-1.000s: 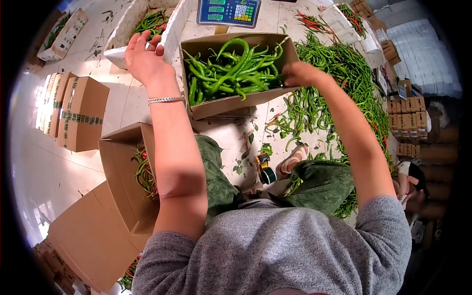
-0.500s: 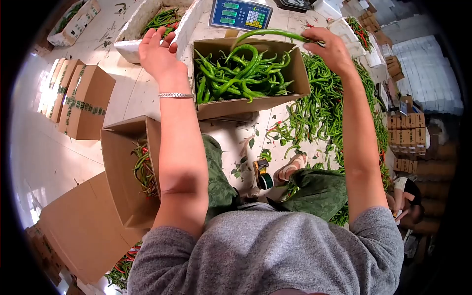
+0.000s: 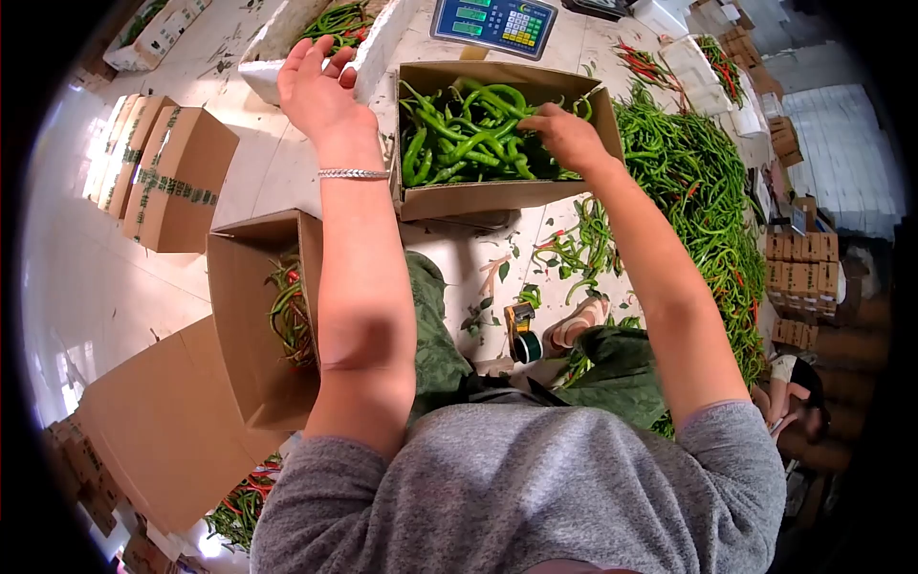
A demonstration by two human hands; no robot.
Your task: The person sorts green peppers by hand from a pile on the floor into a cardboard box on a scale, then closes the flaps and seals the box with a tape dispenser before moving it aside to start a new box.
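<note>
Long green chili peppers (image 3: 459, 143) fill a cardboard box (image 3: 497, 199) in front of me. My right hand (image 3: 571, 140) reaches into the right side of this box, its fingers pinched on a green chili pepper (image 3: 512, 129) among the others; the far part of that pepper blends into the pile. Raised left of the box, my left hand (image 3: 325, 91) holds nothing, palm up with loosely bent, parted fingers. It is nearest to a white foam box (image 3: 263, 72) with green and red peppers in it. Behind the cardboard box stands a digital scale display (image 3: 492, 24).
A large pile of green peppers (image 3: 684, 191) covers the floor at right. Another cardboard box (image 3: 229, 316) with reddish peppers stands by my left arm. Taped cartons (image 3: 182, 177) stand further left. A tape dispenser (image 3: 521, 335) lies near my foot. A person (image 3: 794, 392) crouches far right.
My right hand has come down and left from above the box's far right corner into the box, bringing the long green chili pepper. The left hand stays raised and open. The view has shifted slightly.
</note>
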